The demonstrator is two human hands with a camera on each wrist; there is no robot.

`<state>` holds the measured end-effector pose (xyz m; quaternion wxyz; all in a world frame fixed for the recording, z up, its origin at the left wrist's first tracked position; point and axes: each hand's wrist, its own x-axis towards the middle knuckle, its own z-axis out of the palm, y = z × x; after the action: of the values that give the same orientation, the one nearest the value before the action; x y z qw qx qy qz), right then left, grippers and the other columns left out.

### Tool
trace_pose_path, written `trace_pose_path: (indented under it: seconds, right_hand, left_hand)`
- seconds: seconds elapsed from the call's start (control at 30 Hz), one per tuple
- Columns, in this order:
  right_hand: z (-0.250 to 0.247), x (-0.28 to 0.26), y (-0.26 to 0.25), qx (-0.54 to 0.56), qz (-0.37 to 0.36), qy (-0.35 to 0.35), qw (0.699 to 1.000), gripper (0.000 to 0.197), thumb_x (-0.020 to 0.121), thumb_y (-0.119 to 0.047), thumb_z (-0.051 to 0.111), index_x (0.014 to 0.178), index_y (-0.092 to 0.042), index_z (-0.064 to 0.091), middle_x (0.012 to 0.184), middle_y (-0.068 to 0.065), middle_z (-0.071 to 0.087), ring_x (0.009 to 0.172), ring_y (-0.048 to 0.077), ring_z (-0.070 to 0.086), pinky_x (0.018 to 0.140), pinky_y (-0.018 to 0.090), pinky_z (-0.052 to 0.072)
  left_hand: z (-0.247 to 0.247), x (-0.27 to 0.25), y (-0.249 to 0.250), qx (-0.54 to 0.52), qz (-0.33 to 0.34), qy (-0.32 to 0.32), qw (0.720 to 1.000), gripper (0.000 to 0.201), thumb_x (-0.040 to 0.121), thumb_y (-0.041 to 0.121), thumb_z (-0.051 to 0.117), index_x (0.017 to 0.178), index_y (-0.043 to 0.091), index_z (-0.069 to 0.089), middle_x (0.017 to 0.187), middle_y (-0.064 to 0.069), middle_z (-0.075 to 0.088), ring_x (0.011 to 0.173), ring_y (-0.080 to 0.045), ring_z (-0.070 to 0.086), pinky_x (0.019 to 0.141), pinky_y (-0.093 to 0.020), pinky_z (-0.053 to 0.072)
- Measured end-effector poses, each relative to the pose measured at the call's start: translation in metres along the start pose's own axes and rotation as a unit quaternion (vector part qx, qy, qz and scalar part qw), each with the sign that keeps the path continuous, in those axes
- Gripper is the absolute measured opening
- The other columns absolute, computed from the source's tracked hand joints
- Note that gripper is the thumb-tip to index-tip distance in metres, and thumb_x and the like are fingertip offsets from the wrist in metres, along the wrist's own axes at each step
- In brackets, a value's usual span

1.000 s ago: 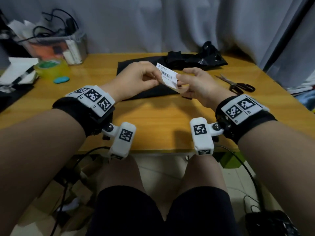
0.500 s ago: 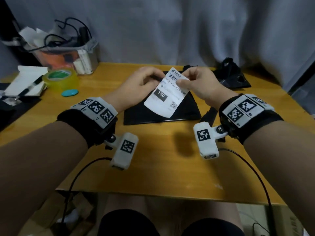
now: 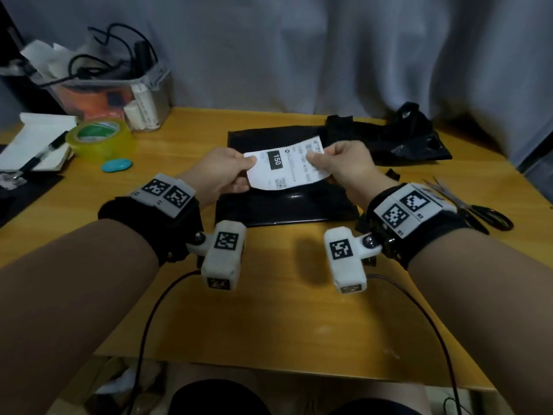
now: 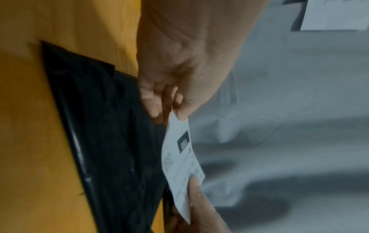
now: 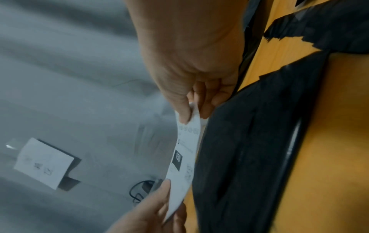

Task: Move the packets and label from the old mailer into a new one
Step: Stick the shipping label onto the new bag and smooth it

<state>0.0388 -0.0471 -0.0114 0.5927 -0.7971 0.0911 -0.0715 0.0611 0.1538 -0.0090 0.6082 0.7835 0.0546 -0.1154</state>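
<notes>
Holding the label (image 3: pixel 285 166) stretched between them, both hands are working just above the flat black mailer (image 3: pixel 287 205) on the wooden table (image 3: pixel 269 310). The left hand (image 3: pixel 220 173) is pinching the label's left end between thumb and fingers, and the right hand (image 3: pixel 344 163) is pinching its right end the same way. The label's long axis is running left to right, printed face up, sagging slightly in the middle. The mailer is lying directly below and a little nearer the person than the label, so the coming move looks like a straight lowering, with neither hand closer. The crumpled black bag (image 3: pixel 410 136) is sitting well apart, behind the right hand.
</notes>
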Motion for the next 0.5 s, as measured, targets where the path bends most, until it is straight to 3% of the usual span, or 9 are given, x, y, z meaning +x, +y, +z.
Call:
trace_pose_path:
  seconds: [0.07,0.2,0.33,0.43,0.5]
  right_hand:
    - [0.006,0.005,0.012,-0.061,0.025,0.009,0.998,0.033,0.08,-0.014,0.074,0.058,-0.013,0.05,0.066,0.004,0.063,0.059,0.013,0.061,0.058,0.026,0.051]
    - [0.013,0.011,0.025,-0.19,0.054,0.011,0.98,0.038,0.079,-0.024,0.075,0.057,-0.016,0.045,0.074,0.009,0.064,0.077,0.026,0.064,0.075,0.037,0.053]
    - [0.014,0.013,0.032,-0.254,0.076,0.009,0.964,0.035,0.08,-0.031,0.073,0.061,-0.013,0.05,0.067,0.003,0.056,0.074,0.02,0.056,0.059,0.027,0.041]
    - [0.014,0.012,0.035,-0.278,0.077,0.009,0.957,0.031,0.079,-0.034,0.073,0.084,-0.005,0.064,0.078,0.006,0.061,0.076,0.021,0.058,0.049,0.026,0.036]
    - [0.015,0.012,0.038,-0.285,0.08,0.008,0.955,0.033,0.079,-0.035,0.073,0.089,-0.004,0.065,0.081,0.007,0.062,0.075,0.021,0.058,0.046,0.025,0.035]
  left_hand:
    - [0.006,0.001,-0.006,0.043,-0.004,0.01,0.999,0.019,0.097,0.02,0.05,0.079,0.012,0.046,0.073,-0.004,0.057,0.04,-0.004,0.055,0.045,-0.016,0.051]
    - [0.017,0.002,-0.017,0.142,0.001,0.014,0.99,0.019,0.097,0.022,0.048,0.086,0.009,0.039,0.073,-0.006,0.051,0.052,-0.011,0.053,0.035,-0.014,0.043]
    - [0.022,0.005,-0.023,0.196,0.001,0.003,0.981,0.027,0.094,0.02,0.054,0.073,0.013,0.038,0.066,-0.005,0.052,0.051,-0.011,0.048,0.043,-0.02,0.04]
    - [0.025,0.005,-0.025,0.224,0.006,0.0,0.975,0.026,0.093,0.02,0.055,0.073,0.014,0.041,0.065,-0.004,0.052,0.05,-0.011,0.048,0.044,-0.021,0.04]
    - [0.026,0.006,-0.025,0.243,0.006,-0.001,0.97,0.022,0.093,0.021,0.056,0.077,0.012,0.043,0.066,-0.004,0.052,0.05,-0.012,0.048,0.045,-0.023,0.039]
